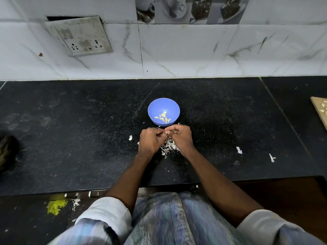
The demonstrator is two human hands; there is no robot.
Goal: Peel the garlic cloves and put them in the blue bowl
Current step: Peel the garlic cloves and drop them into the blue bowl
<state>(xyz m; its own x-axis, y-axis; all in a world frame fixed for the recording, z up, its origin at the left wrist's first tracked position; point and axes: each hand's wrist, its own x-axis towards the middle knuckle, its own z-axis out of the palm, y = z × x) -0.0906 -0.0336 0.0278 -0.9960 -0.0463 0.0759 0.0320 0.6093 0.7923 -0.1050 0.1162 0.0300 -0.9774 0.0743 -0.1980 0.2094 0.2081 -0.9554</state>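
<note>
The blue bowl [154, 107] stands on the black counter [70, 129] and holds several peeled, yellowish garlic cloves [163, 117]. Just in front of it my left hand [151, 141] and my right hand [181, 136] meet, fingers curled. Between their fingertips they pinch a small pale garlic clove [166, 132], mostly hidden by the fingers. A heap of white garlic skins [167, 147] lies under and between my hands. One unpeeled white clove [130, 137] lies on the counter just left of my left hand.
The tiled wall with a switch plate [79, 37] rises behind the counter. A wooden board [320, 110] with white bits pokes in at the right edge. Skin scraps [239, 150] lie to the right. A dark object [7, 152] sits at the left edge.
</note>
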